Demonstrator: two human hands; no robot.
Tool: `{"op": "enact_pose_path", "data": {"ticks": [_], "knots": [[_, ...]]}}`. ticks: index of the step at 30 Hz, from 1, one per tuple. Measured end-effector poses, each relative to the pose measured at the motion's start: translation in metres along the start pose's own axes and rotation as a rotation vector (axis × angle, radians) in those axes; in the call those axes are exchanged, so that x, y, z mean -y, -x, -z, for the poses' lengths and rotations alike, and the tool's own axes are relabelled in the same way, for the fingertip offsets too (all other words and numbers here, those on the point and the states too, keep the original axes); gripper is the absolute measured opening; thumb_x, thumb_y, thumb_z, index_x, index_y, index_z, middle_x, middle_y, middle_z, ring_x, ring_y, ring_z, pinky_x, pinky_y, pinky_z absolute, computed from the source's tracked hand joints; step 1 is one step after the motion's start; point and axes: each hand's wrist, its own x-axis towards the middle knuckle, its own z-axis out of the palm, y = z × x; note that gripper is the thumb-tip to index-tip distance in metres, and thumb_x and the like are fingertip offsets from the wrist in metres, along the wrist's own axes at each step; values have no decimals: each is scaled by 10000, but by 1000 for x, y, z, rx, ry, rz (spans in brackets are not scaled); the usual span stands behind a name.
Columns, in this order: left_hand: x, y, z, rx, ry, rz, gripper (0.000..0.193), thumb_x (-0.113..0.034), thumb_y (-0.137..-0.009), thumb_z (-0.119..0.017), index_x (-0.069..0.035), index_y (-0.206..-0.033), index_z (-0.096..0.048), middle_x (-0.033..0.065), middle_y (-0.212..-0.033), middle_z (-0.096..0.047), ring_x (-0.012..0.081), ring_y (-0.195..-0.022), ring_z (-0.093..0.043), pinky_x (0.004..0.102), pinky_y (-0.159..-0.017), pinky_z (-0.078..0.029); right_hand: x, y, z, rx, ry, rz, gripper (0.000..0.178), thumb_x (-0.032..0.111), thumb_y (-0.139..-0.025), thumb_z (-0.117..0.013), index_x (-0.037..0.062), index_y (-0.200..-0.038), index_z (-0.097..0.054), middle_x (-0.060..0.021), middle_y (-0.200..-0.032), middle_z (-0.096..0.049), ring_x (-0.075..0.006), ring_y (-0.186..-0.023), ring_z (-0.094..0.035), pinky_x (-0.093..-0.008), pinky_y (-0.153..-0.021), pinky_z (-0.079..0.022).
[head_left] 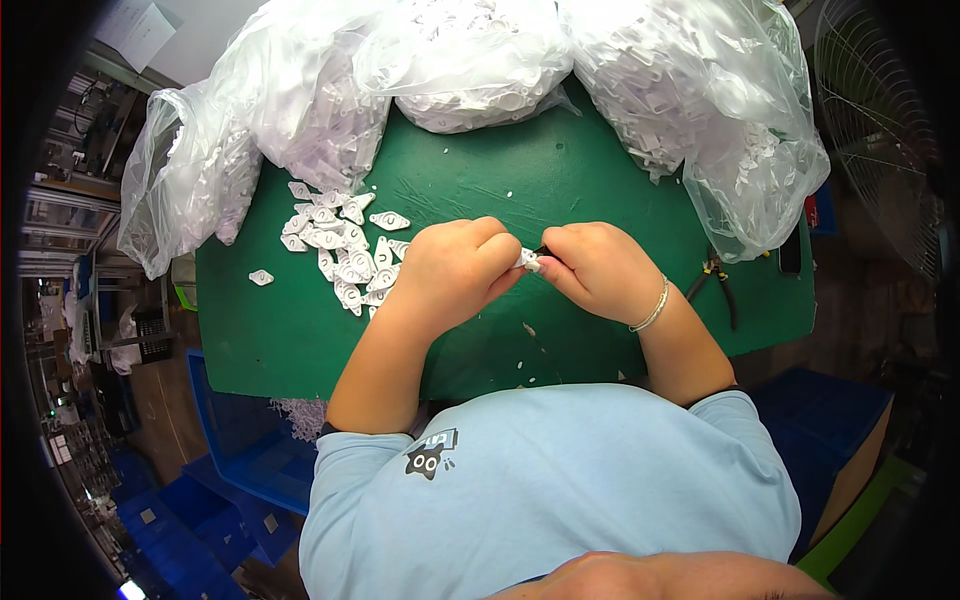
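Head view: beneath my arms spreads a green tabletop (560,345), its front edge close to my body. Across its far side bulge clear plastic bags full of white parts: a big one at the left (315,110), one in the middle (465,70) and another at the right (650,90). My light blue shirt (580,470) fills the near side, and a blue crate (250,440) sits low at my left. On the tabletop, just left of my left wrist, lies a loose heap of white diamond-shaped pieces (345,240). My left hand (455,265) and right hand (600,262) nearly meet. Well to their right rest dark-handled pliers (715,285). One stray diamond piece (261,277) lies left of the heap. Between my hands is a small white piece (527,260), pinched in my left fingers; my right fingers are closed around a small black object (543,251), mostly hidden, right beside it. Tiny white specks (509,194) dot the green.
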Motion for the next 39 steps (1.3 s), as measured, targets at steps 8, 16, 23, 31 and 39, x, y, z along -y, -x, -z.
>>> {"op": "enact_pose_path", "data": {"ticks": [8, 16, 23, 31, 39], "knots": [[3, 0, -3, -3, 7, 10, 275, -62, -632, -761, -86, -692, -494, 46, -673, -538, 230, -559, -557, 341, -468, -423, -3, -2, -4, 7, 22, -2, 280, 246, -888, -588, 40, -709, -525, -145, -623, -542, -346, -588, -541, -443, -548, -427], [8, -1, 4, -127, 129, 218, 277, -57, -704, -778, -54, -708, -501, 57, -655, -523, 179, -540, -505, 303, -482, -399, -8, -3, 7, 142, -148, -39, 329, 290, -926, -553, 22, -737, -566, -168, -641, -559, -364, -604, -549, -445, -558, -431], [2, -30, 60, -428, 164, 463, 232, -167, -832, -725, -33, -822, -536, -23, -698, -509, 39, -614, -415, 203, -545, -339, -15, 1, 7, 113, 77, -226, 369, 359, -855, -642, 17, -740, -564, -158, -666, -586, -354, -640, -573, -437, -588, -438], [58, -148, 100, -296, -276, 316, 326, -320, -854, -665, -4, -909, -603, 146, -803, -656, 282, -719, -610, 361, -688, -474, -11, 1, 9, 175, 136, -258, 348, 375, -850, -639, 30, -808, -615, -146, -729, -638, -335, -721, -625, -442, -649, -483], [54, -127, 95, -365, -290, 82, 220, -212, -863, -649, 8, -861, -638, 171, -822, -667, 318, -787, -638, 383, -723, -488, -19, 1, 5, 95, 101, -229, 354, 369, -840, -648, 30, -763, -587, -154, -696, -610, -348, -681, -596, -442, -616, -453]]}}
